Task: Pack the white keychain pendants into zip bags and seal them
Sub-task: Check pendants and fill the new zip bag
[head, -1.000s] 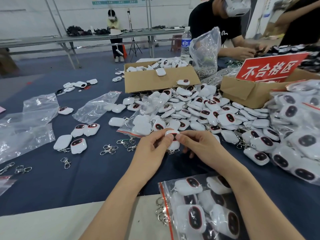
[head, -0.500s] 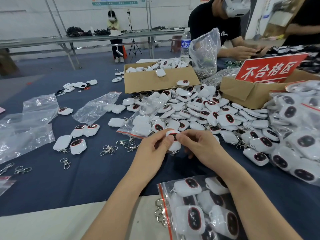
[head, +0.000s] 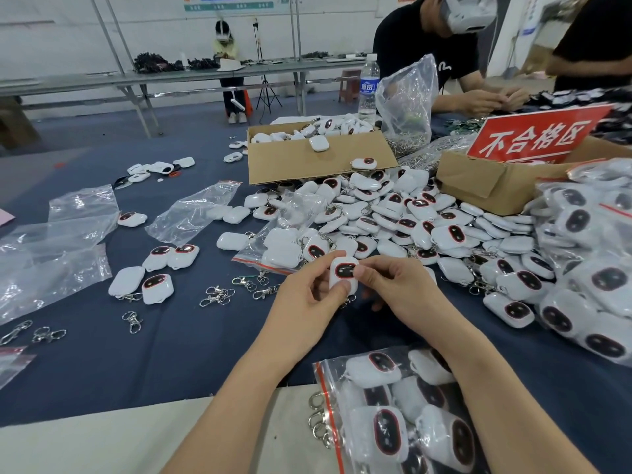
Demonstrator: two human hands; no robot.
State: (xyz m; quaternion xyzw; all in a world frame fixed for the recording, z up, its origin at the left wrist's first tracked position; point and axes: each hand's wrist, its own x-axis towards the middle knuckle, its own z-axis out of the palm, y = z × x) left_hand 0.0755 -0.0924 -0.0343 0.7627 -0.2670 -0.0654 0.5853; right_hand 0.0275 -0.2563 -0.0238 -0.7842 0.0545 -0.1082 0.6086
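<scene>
Both hands, left [head: 309,299] & right [head: 393,285], pinch one white pendant [head: 343,273] just above tabletop [head: 178,340]. Prob. light, rigid, slick shell; grip by edges, clip dangling below.

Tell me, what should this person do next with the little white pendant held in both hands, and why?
Probably bring it down to the clear plastic zip bag with the red strip near the body and slip it in. The left hand and the right hand both pinch the white plastic pendant with the dark oval face, and that bag, already part-filled, looks unsealed.
</scene>
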